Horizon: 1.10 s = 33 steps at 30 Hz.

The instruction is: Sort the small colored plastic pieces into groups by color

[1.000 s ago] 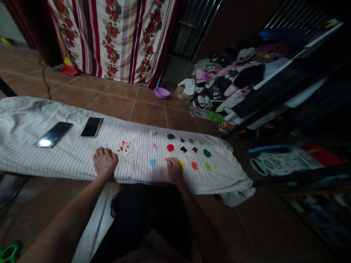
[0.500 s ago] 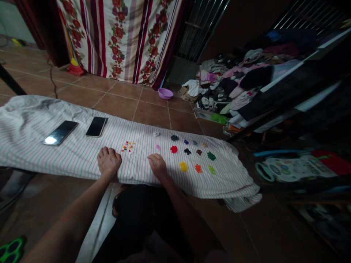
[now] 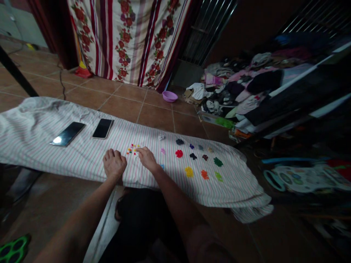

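Note:
My left hand (image 3: 114, 163) rests palm down on the striped cloth (image 3: 90, 162), its fingers lying on the fabric with nothing seen in them. Just right of it lies a small mixed scatter of tiny coloured pieces (image 3: 133, 149), red, yellow, orange, white and green. Over the right edge of that scatter reaches my right hand (image 3: 147, 158), thumb and fingertips drawn together. Whether a piece is between them is too small to tell. By its wrist shows a bit of a blue pile (image 3: 162, 166), partly covered by the arm.
Sorted single-colour piles spread to the right, among them red (image 3: 179, 153), yellow (image 3: 189, 172), orange (image 3: 204, 174) and dark green (image 3: 218, 162). Two phones (image 3: 102, 128) lie at the left. Beyond the cloth, a purple basin (image 3: 170, 96) stands on the tiled floor.
My right hand has moved left, from beside the pink pile to the mixed scatter. My left hand stays on the cloth. The whole view has shifted slightly.

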Each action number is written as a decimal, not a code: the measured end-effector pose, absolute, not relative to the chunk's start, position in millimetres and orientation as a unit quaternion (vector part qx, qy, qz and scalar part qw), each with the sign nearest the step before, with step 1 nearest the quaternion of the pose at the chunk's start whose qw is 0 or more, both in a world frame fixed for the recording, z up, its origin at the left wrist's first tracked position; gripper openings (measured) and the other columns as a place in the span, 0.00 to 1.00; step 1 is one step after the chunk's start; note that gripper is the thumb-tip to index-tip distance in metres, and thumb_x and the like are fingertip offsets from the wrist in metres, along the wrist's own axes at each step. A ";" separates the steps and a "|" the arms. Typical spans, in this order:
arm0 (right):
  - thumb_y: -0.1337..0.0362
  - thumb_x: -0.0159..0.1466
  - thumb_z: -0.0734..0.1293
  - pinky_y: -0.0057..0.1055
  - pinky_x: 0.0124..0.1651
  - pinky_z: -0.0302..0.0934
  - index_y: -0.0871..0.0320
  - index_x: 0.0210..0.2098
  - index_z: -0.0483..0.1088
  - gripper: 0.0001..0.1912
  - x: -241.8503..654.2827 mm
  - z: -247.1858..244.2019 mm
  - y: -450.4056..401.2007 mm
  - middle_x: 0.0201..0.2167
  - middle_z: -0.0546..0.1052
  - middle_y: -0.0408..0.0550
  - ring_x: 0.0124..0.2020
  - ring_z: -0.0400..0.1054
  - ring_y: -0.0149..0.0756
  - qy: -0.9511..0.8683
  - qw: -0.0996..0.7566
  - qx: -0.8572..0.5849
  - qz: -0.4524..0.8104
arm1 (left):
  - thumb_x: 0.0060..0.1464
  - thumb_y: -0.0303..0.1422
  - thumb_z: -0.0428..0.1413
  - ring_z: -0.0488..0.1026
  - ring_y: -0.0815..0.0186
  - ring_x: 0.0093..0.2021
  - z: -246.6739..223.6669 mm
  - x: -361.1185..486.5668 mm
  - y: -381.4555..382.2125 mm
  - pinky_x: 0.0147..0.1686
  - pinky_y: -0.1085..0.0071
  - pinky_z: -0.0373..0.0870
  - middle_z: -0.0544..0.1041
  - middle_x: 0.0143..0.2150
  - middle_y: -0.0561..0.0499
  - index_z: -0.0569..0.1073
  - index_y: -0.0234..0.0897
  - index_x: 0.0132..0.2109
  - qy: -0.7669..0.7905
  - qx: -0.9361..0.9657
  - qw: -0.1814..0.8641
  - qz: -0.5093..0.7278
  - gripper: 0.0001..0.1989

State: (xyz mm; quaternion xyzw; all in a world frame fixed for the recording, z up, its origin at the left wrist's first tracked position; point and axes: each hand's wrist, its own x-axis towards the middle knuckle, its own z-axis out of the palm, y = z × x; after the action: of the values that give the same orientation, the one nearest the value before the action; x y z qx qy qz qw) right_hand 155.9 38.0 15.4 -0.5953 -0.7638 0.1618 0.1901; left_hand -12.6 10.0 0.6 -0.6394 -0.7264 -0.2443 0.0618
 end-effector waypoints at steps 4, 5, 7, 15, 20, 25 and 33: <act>0.69 0.68 0.55 0.28 0.51 0.60 0.53 0.54 0.70 0.20 148.4 15.4 48.4 0.44 0.73 0.49 0.46 0.66 0.34 -0.775 0.169 -0.584 0.171 | 0.55 0.34 0.45 0.63 0.49 0.56 -1.1 -12.7 10.3 0.51 0.56 0.59 0.69 0.52 0.33 0.71 0.29 0.42 -0.725 -0.640 0.077 -0.242 0.15; 0.69 0.68 0.55 0.29 0.50 0.60 0.52 0.55 0.70 0.20 147.3 15.4 49.9 0.44 0.73 0.49 0.45 0.66 0.34 -0.777 0.162 -0.584 0.171 | 0.56 0.34 0.45 0.63 0.49 0.56 -1.3 -12.7 10.3 0.51 0.56 0.59 0.68 0.52 0.33 0.71 0.29 0.42 -0.725 -0.641 0.079 -0.241 0.15; 0.70 0.68 0.55 0.29 0.48 0.61 0.52 0.55 0.70 0.20 145.7 15.8 51.8 0.43 0.73 0.49 0.44 0.66 0.34 -0.778 0.146 -0.588 0.168 | 0.56 0.34 0.45 0.63 0.49 0.56 -1.4 -12.8 10.3 0.51 0.56 0.59 0.68 0.52 0.33 0.71 0.29 0.42 -0.725 -0.641 0.080 -0.240 0.15; 0.72 0.67 0.55 0.28 0.46 0.61 0.50 0.56 0.69 0.23 142.1 22.3 53.5 0.43 0.72 0.50 0.43 0.67 0.35 -0.787 0.095 -0.590 0.154 | 0.55 0.34 0.46 0.62 0.48 0.58 -2.6 -13.1 11.5 0.52 0.56 0.59 0.68 0.54 0.33 0.71 0.29 0.42 -0.725 -0.638 0.069 -0.249 0.15; 0.72 0.67 0.55 0.29 0.46 0.60 0.50 0.54 0.70 0.21 142.6 19.4 55.6 0.42 0.72 0.49 0.43 0.67 0.35 -0.787 0.099 -0.590 0.154 | 0.55 0.34 0.46 0.62 0.48 0.57 -3.4 -12.8 11.7 0.53 0.55 0.59 0.68 0.53 0.33 0.71 0.29 0.42 -0.724 -0.640 0.074 -0.248 0.15; 0.69 0.68 0.56 0.27 0.48 0.58 0.54 0.49 0.71 0.15 145.5 13.2 57.9 0.43 0.72 0.48 0.44 0.66 0.34 -0.770 0.129 -0.603 0.164 | 0.55 0.34 0.45 0.63 0.49 0.56 -3.0 -13.1 11.6 0.52 0.56 0.59 0.69 0.52 0.33 0.70 0.29 0.42 -0.722 -0.641 0.084 -0.246 0.14; 0.69 0.67 0.58 0.27 0.46 0.58 0.55 0.45 0.70 0.12 146.2 7.4 57.6 0.42 0.72 0.48 0.43 0.65 0.33 -0.748 0.147 -0.625 0.170 | 0.55 0.34 0.46 0.63 0.49 0.56 -2.0 -13.2 11.5 0.51 0.56 0.59 0.69 0.51 0.33 0.71 0.29 0.42 -0.724 -0.640 0.075 -0.245 0.14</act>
State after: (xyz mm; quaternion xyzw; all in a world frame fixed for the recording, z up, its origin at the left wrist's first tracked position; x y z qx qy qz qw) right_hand 146.2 57.6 7.4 -0.6252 -0.7476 0.1697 0.1465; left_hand -13.2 11.5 -2.0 -0.6402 -0.7242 -0.2453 0.0746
